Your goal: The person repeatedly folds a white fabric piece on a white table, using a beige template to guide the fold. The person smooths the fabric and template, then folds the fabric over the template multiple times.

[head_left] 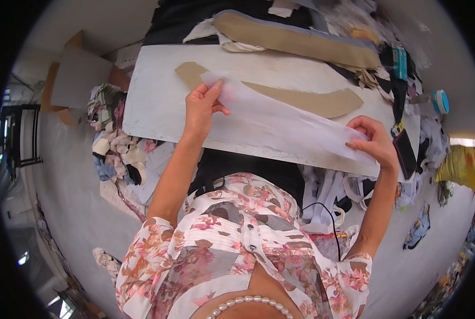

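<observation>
A long strip of thin white fabric (285, 119) stretches between my two hands over the table. My left hand (205, 106) pinches its upper left corner between thumb and fingers. At the strip's right end, my right hand (373, 139) grips the edge, thumb on top. Beneath and behind it lies a curved tan fabric piece (312, 102) on the white board, partly covered by the strip. Farther back rests a stack of curved tan pieces (296, 40) with a bluish-grey edge.
A dark phone (405, 154) lies by the board's right edge, near a jar with a blue lid (440, 101). Fabric scraps (118, 154) are heaped at the left. An open cardboard box (81, 80) stands beyond them. A yellow bag (460, 167) is at far right.
</observation>
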A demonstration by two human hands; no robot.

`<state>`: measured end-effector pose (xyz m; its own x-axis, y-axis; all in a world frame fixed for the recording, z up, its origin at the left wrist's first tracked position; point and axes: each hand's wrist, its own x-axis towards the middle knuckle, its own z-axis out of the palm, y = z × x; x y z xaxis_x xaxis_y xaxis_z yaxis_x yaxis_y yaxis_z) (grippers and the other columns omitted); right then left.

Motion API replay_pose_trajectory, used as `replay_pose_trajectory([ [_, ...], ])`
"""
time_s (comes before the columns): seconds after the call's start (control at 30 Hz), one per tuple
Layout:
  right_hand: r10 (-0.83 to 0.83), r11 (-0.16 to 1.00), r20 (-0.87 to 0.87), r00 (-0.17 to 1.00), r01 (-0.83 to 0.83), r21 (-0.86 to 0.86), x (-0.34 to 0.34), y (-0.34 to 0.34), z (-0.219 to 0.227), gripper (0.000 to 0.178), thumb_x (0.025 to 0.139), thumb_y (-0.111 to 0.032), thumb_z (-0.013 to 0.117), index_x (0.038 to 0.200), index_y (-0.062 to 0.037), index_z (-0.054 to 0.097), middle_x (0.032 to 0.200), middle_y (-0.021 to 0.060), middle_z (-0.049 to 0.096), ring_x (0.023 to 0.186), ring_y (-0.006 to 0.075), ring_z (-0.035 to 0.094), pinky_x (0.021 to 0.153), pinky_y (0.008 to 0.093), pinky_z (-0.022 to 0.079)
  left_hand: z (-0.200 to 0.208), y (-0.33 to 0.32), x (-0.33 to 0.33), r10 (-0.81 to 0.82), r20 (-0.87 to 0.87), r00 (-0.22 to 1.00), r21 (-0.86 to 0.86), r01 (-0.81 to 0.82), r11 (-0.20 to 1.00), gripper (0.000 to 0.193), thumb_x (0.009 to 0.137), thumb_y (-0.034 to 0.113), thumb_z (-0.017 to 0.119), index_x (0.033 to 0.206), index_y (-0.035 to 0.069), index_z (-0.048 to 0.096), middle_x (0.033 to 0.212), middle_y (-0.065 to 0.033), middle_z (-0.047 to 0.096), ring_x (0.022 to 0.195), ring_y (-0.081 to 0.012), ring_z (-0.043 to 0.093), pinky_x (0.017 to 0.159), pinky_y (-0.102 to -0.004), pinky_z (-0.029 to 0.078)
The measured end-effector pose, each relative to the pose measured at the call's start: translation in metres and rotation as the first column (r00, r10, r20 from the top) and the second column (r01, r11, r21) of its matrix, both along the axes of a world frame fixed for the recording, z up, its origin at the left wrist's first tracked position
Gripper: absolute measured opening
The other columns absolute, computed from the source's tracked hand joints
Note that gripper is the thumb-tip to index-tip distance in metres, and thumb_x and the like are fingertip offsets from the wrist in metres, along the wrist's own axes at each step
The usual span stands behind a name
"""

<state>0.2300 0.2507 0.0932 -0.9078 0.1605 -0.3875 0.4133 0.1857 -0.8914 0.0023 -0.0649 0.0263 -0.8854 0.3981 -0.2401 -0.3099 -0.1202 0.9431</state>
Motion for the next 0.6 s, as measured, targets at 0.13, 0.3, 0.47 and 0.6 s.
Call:
replay_pose_trajectory([
  [0.13, 0.024, 0.986, 0.028, 0.999, -0.028, 0.162, -0.024, -0.005, -0.016, 0.027, 0.073, -0.004, 0.077, 0.095, -0.0013, 0.061, 0.074, -0.0007, 0.061, 0.066, 0.0060, 0.055, 0.062, 0.0214, 0.044, -0.013, -0.021, -0.019, 0.014, -0.037, 0.999, -0.067, -0.017, 0.998, 0.016, 0.091, 0.017, 0.068, 0.094, 0.002, 0.064, 0.079, -0.0028, 0.065, 0.063, -0.0095, 0.061, 0.047, -0.0234, 0.049],
  [0.3, 0.059, 0.996, 0.015, 0.998, -0.060, 0.071, -0.049, -0.022, -0.034, 0.025, 0.074, -0.006, 0.077, 0.092, -0.0014, 0.061, 0.069, -0.0019, 0.059, 0.064, 0.0048, 0.052, 0.059, 0.0210, 0.041, -0.017, -0.043, -0.043, 0.054, -0.100, 0.994, -0.214, -0.074, 0.974, 0.016, 0.090, 0.018, 0.070, 0.088, 0.003, 0.065, 0.071, 0.0000, 0.062, 0.057, -0.0064, 0.056, 0.044, -0.0199, 0.041],
  [0.47, 0.102, 0.990, 0.028, 0.994, -0.104, 0.096, -0.080, -0.034, -0.038, 0.024, 0.074, -0.007, 0.077, 0.092, -0.0014, 0.062, 0.069, -0.0029, 0.057, 0.063, 0.0045, 0.050, 0.058, 0.0205, 0.040, -0.025, -0.057, -0.073, 0.105, -0.288, 0.952, -0.380, -0.215, 0.900, 0.017, 0.089, 0.019, 0.070, 0.085, 0.003, 0.065, 0.067, 0.0012, 0.062, 0.051, -0.0047, 0.053, 0.045, -0.0197, 0.037],
  [0.6, 0.059, 0.993, 0.022, 0.998, -0.061, 0.104, -0.087, -0.032, -0.046, 0.022, 0.074, -0.005, 0.076, 0.091, -0.0015, 0.062, 0.070, -0.0027, 0.057, 0.063, 0.0050, 0.050, 0.058, 0.0209, 0.040, -0.022, -0.055, -0.088, 0.130, -0.326, 0.936, -0.473, -0.281, 0.835, 0.018, 0.089, 0.020, 0.070, 0.087, 0.002, 0.067, 0.068, 0.0000, 0.064, 0.055, -0.0053, 0.057, 0.049, -0.0204, 0.040],
])
